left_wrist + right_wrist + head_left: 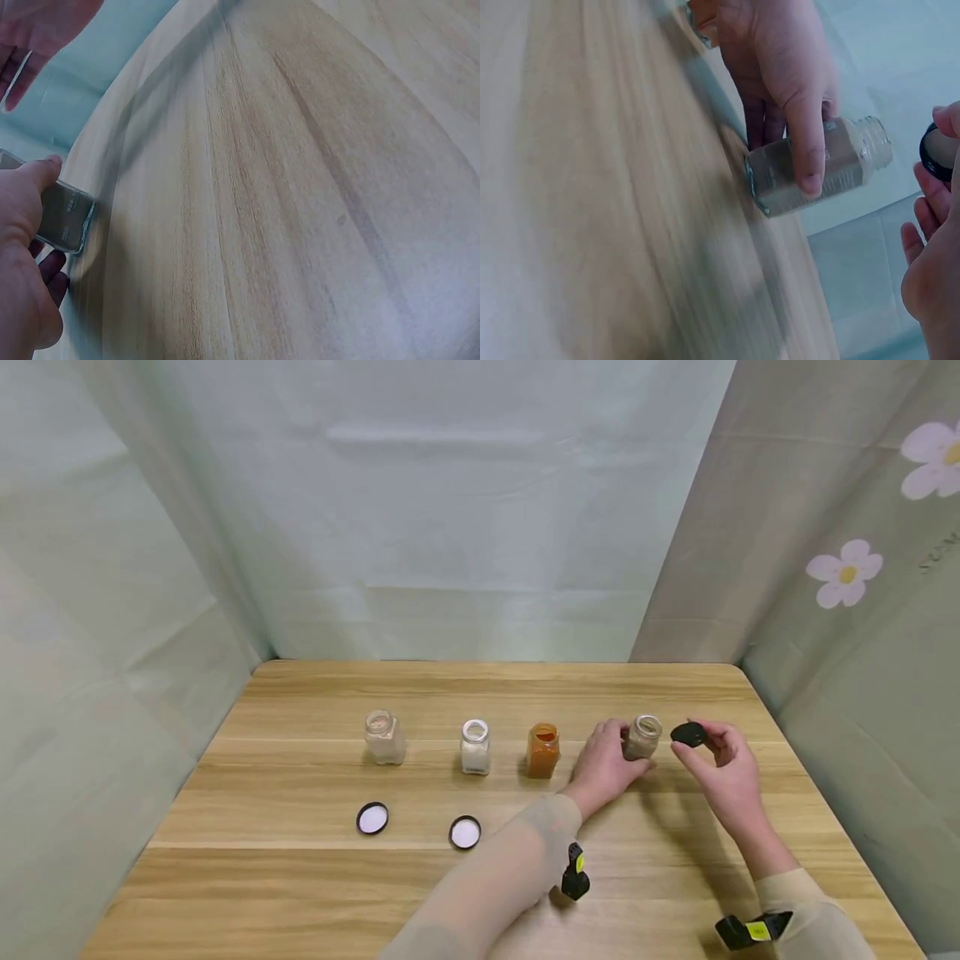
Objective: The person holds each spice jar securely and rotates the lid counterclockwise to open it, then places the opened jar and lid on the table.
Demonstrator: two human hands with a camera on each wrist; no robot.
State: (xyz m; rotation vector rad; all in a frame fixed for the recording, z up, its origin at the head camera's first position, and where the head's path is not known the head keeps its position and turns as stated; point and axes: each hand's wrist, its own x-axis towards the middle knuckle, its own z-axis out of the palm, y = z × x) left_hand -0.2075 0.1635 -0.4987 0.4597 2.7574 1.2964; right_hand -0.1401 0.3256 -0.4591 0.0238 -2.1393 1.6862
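Observation:
My left hand (606, 764) grips a square glass jar (642, 737) of grey-brown powder at the table's right side, thumb along one face. The jar's mouth is uncovered, and its base appears to be at the tabletop. Just right of it, my right hand (726, 768) pinches a black round lid (687, 734) between thumb and fingers, apart from the jar. In the right wrist view the lid (939, 150) shows its pale inner side, near the mouth of the jar (840, 161). The left wrist view catches only part of the jar (66, 217) beside the thumb.
Left of my left hand stand three uncovered jars: one of orange powder (543, 752), one of white contents (476, 748) and one of pale pinkish powder (386, 739). Two black-rimmed lids (372, 818) lie white side up in front. Curtains hang behind the wooden table (247, 877).

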